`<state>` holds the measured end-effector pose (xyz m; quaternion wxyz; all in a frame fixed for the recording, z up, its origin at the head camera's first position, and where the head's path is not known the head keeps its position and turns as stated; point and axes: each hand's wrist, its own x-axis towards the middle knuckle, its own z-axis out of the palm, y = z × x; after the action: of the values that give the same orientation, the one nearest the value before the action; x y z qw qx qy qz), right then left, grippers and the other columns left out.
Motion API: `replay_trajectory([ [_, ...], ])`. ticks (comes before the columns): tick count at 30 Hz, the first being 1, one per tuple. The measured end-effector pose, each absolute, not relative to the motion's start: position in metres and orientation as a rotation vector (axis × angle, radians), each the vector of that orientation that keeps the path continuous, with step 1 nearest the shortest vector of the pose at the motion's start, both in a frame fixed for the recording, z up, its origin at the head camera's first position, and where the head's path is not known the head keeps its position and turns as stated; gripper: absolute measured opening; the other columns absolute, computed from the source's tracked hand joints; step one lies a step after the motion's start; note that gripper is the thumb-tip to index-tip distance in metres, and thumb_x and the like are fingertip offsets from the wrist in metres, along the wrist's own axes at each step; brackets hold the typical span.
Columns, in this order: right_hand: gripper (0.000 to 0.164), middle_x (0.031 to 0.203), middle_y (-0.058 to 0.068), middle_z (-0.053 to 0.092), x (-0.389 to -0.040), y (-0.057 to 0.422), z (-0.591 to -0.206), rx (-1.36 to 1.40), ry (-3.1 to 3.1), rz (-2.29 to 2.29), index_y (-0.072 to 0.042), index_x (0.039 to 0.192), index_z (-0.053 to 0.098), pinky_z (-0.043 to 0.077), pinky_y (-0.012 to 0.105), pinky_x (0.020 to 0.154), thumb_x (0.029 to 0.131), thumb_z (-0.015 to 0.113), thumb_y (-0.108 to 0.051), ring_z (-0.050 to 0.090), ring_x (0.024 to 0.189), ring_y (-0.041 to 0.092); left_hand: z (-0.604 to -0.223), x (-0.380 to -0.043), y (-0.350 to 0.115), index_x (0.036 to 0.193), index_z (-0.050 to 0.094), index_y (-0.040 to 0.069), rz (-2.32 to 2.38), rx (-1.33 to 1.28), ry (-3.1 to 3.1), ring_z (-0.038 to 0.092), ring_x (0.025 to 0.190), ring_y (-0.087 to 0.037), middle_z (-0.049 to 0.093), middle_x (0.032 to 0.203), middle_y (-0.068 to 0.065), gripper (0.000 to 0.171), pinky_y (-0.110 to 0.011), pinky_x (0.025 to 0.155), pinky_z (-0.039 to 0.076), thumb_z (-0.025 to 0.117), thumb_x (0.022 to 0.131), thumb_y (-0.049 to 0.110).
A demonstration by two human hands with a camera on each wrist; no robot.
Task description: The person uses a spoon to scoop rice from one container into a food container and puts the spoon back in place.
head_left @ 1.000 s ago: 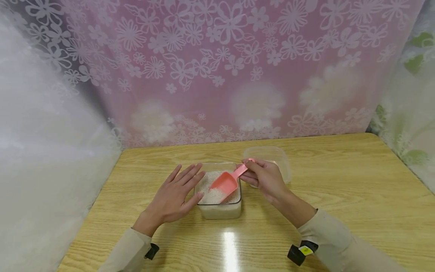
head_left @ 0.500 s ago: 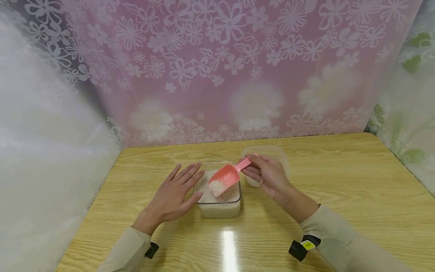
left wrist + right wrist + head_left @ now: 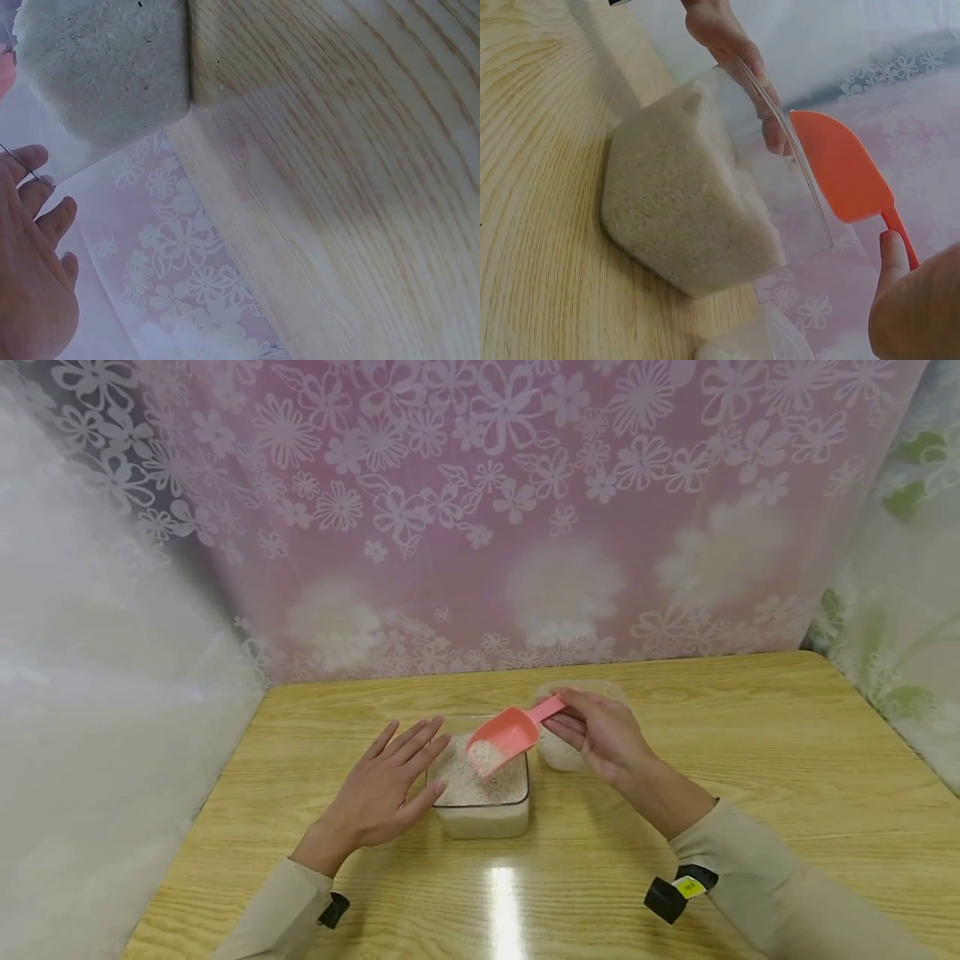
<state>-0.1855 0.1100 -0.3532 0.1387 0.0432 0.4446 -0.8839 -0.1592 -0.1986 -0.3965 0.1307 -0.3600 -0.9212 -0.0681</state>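
My right hand (image 3: 611,739) grips the handle of a pink scoop (image 3: 513,731), which carries a small heap of white rice (image 3: 486,757) near its front lip. Below it stands a clear square container (image 3: 483,823), largely filled with rice. In the right wrist view the scoop (image 3: 844,169) is just above the container's rim, slightly tilted. My left hand (image 3: 382,793) rests at the container's left rim with its fingers spread and straight. The left wrist view shows those fingertips (image 3: 54,221) beside the clear wall, with packed rice (image 3: 112,75) behind it.
Right of the square container is a second clear container (image 3: 561,753) with some rice in it, partly hidden by my right hand. The wood-grain table (image 3: 750,777) ends at the back against a pink floral curtain (image 3: 465,568). Pale sheets hang on both sides.
My right hand has lifted the scoop out of the rice and moved it up and slightly right. More of the second container shows now. The left hand has stayed at the rim.
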Motion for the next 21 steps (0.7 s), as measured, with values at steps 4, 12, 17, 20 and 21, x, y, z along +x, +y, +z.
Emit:
replay_trajectory([
  [4, 0.024, 0.090, 0.014, 0.071, -0.187, 0.114, -0.351, 0.155, 1.247, -2.558, -0.004, 0.094, 0.070, 0.055, 0.026, 0.080, 0.101, 0.047, -0.005, 0.070, 0.082, 0.019, -0.397, -0.159, -0.199, 0.148, 0.038, 0.014, -0.212, -1.048, -2.672, 0.020, 0.142, -0.019, 0.023, 0.157, -0.001, 0.060, -0.045, 0.117, 0.008, 0.032, 0.101, 0.050],
  [12, 0.023, 0.089, 0.015, 0.070, -0.189, 0.122, -0.349, 0.191, 1.175, -2.562, -0.002, 0.094, 0.069, 0.054, 0.028, 0.081, 0.101, 0.047, -0.005, 0.070, 0.081, 0.020, -0.397, -0.159, -0.198, 0.149, 0.037, 0.014, -0.213, -1.045, -2.679, 0.019, 0.143, -0.017, 0.021, 0.157, 0.000, 0.060, -0.044, 0.117, 0.007, 0.030, 0.101, 0.050],
  [17, 0.021, 0.091, 0.015, 0.070, -0.190, 0.128, -0.347, 0.204, 1.144, -2.566, -0.001, 0.095, 0.067, 0.054, 0.027, 0.082, 0.100, 0.047, -0.006, 0.070, 0.083, 0.021, -0.398, -0.160, -0.197, 0.149, 0.036, 0.015, -0.224, -1.051, -2.668, 0.019, 0.142, -0.017, 0.023, 0.157, -0.001, 0.059, -0.044, 0.117, 0.007, 0.032, 0.101, 0.050],
  [20, 0.020, 0.091, 0.016, 0.070, -0.191, 0.132, -0.346, 0.227, 1.099, -2.578, 0.000, 0.095, 0.068, 0.054, 0.028, 0.082, 0.100, 0.049, -0.006, 0.070, 0.083, 0.022, -0.398, -0.160, -0.197, 0.150, 0.035, 0.016, -0.232, -1.050, -2.666, 0.020, 0.142, -0.017, 0.023, 0.156, -0.002, 0.059, -0.044, 0.117, 0.007, 0.032, 0.101, 0.049],
  [21, 0.020, 0.092, 0.016, 0.070, -0.192, 0.134, -0.345, 0.237, 1.083, -2.584, 0.000, 0.095, 0.068, 0.054, 0.028, 0.083, 0.099, 0.050, -0.006, 0.070, 0.084, 0.022, -0.399, -0.160, -0.197, 0.150, 0.034, 0.016, -0.237, -1.049, -2.666, 0.020, 0.142, -0.017, 0.024, 0.156, -0.002, 0.059, -0.044, 0.117, 0.007, 0.032, 0.101, 0.049],
])
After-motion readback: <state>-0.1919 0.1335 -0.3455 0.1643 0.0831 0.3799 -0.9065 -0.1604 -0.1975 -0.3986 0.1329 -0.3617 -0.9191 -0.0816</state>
